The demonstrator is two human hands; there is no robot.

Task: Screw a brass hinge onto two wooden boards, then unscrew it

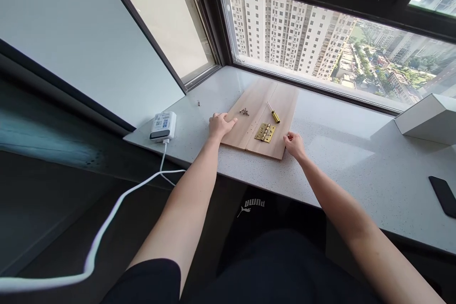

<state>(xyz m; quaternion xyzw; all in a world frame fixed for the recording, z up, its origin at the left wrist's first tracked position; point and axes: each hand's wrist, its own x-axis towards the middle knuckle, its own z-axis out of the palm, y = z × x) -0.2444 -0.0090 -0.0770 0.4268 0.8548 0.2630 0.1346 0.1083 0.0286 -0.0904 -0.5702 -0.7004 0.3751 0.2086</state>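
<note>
Two light wooden boards lie side by side, a narrow seam between the left board (235, 134) and the right board (285, 126). My left hand (220, 126) holds the left board's outer edge, its thumb over the top face and its fingers along the side. Beside the right board's near outer corner, my right hand (294, 145) is closed with curled fingers; whether anything is in them is hidden. A brass hinge (265, 132) lies opened flat near the seam on the right board. Beyond it rests a screwdriver (273, 113) with a yellow and black handle. Several screws (244, 111) are heaped on the left board.
The boards sit on a speckled white windowsill (320, 171). At left stands a white device (163, 126) with a white cable (121, 199) trailing off the edge. A single small item (198, 103) lies farther back. On the right are a black phone (443, 194) and a white box (429, 118).
</note>
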